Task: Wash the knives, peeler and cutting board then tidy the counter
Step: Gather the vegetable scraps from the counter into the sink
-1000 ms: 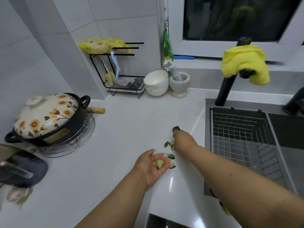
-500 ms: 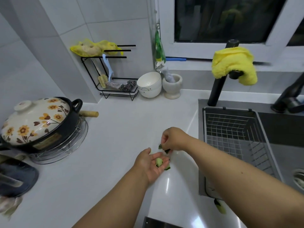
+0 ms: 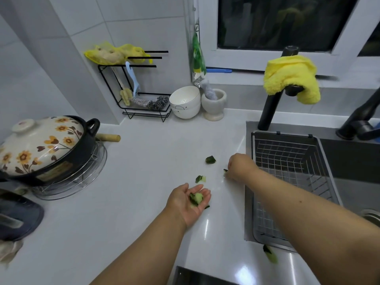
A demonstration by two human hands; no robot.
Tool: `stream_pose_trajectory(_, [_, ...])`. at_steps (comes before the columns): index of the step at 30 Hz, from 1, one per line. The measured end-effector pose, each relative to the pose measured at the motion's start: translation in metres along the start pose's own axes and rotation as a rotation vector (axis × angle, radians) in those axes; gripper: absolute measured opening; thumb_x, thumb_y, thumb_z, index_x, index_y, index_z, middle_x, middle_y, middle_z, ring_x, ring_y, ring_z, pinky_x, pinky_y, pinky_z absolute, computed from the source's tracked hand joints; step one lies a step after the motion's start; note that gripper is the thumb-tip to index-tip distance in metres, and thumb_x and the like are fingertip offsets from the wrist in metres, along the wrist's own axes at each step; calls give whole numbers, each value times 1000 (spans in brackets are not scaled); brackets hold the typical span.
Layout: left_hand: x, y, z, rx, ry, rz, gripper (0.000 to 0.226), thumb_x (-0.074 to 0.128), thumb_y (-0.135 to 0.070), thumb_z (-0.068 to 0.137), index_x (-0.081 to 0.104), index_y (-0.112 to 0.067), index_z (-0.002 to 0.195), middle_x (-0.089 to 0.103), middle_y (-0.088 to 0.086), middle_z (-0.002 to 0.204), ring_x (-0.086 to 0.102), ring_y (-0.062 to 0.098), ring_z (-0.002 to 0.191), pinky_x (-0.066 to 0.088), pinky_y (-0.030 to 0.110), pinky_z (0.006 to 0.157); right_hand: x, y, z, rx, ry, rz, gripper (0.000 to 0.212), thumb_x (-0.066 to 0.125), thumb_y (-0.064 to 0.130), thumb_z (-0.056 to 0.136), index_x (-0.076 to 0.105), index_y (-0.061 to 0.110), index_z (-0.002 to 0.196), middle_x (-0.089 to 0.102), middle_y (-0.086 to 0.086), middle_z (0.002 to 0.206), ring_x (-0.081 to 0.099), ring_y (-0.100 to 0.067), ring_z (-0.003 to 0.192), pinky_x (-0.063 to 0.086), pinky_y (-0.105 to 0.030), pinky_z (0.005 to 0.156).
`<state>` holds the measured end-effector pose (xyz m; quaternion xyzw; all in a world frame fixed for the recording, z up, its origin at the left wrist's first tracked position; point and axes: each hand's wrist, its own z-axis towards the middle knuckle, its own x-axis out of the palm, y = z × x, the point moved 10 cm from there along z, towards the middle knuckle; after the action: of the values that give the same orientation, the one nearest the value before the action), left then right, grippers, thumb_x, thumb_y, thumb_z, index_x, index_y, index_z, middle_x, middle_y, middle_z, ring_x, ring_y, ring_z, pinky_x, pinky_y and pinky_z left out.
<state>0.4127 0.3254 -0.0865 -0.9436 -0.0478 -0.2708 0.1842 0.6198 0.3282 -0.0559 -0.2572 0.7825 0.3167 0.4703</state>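
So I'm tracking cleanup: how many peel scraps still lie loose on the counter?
3, maybe more hidden: one nearest the bowls, one above the left hand, one by the sink's near corner.

Open table stretches wide right of the flowered pot; only scattered peel scraps dot that lane.

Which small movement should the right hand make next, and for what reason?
Probably the right hand should pinch up the green scrap at its fingertips and carry it to the cupped left hand, which already holds peel pieces. Two more scraps lie on the white counter nearby, so collecting is unfinished.
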Motion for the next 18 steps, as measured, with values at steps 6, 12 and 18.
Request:
stream_pose_trajectory(6, [-7,-3,3,15,-43,11,45,40,-31,101,56,9,114,55,26,113,60,29,83,55,41,70,2,31,-6,-95,38,-46,25,58,10,81,43,11,62,44,-2,63,42,-15,55,37,-22,50])
stream_pose_trajectory(12, [5,0,1,-17,26,-44,48,35,-31,103,55,12,115,58,26,116,64,33,94,54,43,75,9,100,-52,-432,469,354,10,70,15,83,69,14,73,67,6,61,60,-3,54,49,-17,57])
stream_pose_trajectory(18, [-4,-7,-1,-7,6,-67,47,37,-30,103,58,11,111,58,24,99,59,34,93,59,46,73,-28,79,12,-358,-22,116,34,62,18,89,62,16,123,58,-4,121,54,-22,111,44,-26,88])
